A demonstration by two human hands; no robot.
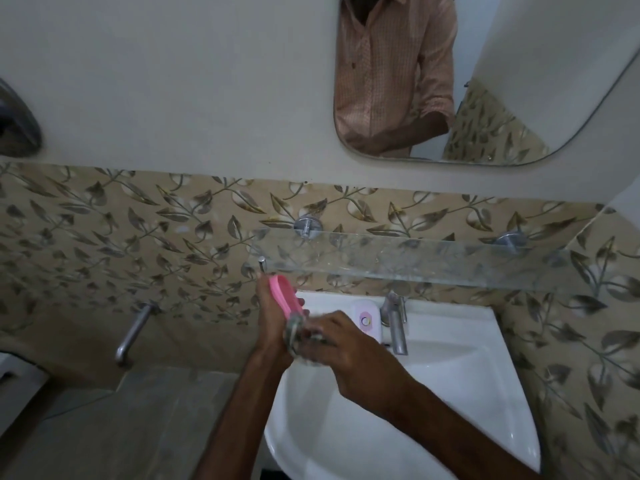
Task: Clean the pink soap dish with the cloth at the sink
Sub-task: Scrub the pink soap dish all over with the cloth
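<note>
My left hand [268, 320] grips the pink soap dish [284, 294] and holds it tilted on edge above the back left corner of the white sink [450, 386]. My right hand [341, 344] is closed around a grey crumpled cloth [293, 336] and presses it against the lower end of the dish. Much of the cloth is hidden between my two hands.
A steel tap [394, 322] stands at the back of the sink, with a white and pink wrapped soap bar [364, 317] beside it. A glass shelf [415, 259] juts out above. Another tap [133, 332] sticks from the tiled wall at left. A mirror [485, 81] hangs above.
</note>
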